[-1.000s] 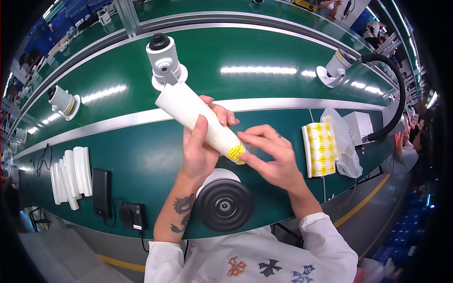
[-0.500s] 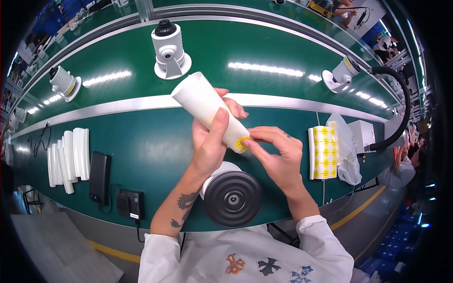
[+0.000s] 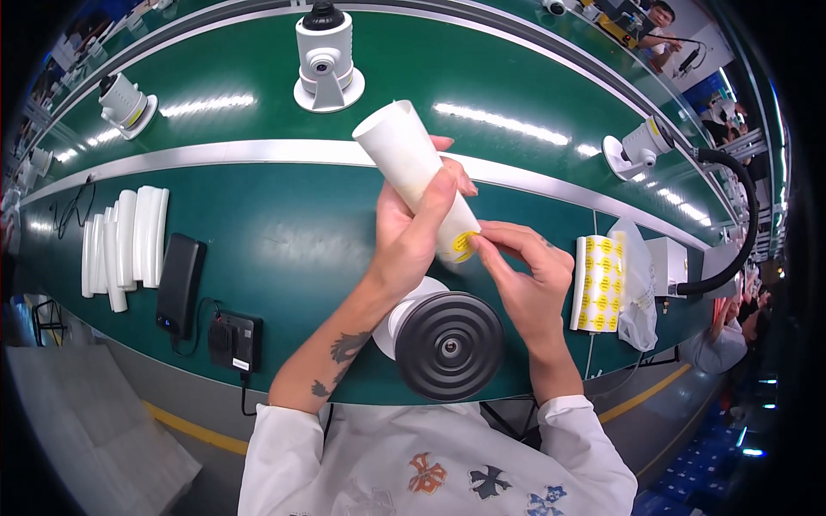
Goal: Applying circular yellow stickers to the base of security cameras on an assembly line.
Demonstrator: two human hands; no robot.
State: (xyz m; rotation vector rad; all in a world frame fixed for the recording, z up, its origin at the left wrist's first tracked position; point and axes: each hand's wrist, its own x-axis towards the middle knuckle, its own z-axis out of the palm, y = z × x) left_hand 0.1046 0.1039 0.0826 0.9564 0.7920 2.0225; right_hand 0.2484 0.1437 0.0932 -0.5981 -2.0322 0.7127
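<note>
My left hand is wrapped round a white tube that looks like a rolled sheet. The tube slants, its hollow end up to the left. On its lower right end sits a round yellow sticker. The thumb and forefinger of my right hand pinch the sticker's edge against the tube; how much of it is stuck down is hidden. Just below my hands a white camera unit lies on its side, its ribbed black round base facing me. Right of my right hand lies a sheet of round yellow stickers.
Several white rolled sheets lie at the left, beside a black power bank and a black box with cables. White camera units stand on the green belt beyond a metal rail. A clear plastic bag and a black hose are at the right.
The whole view has shifted a little, so the bench things sit higher or farther right. Both hands keep their hold on the tube and sticker; the sticker's face shows more now.
</note>
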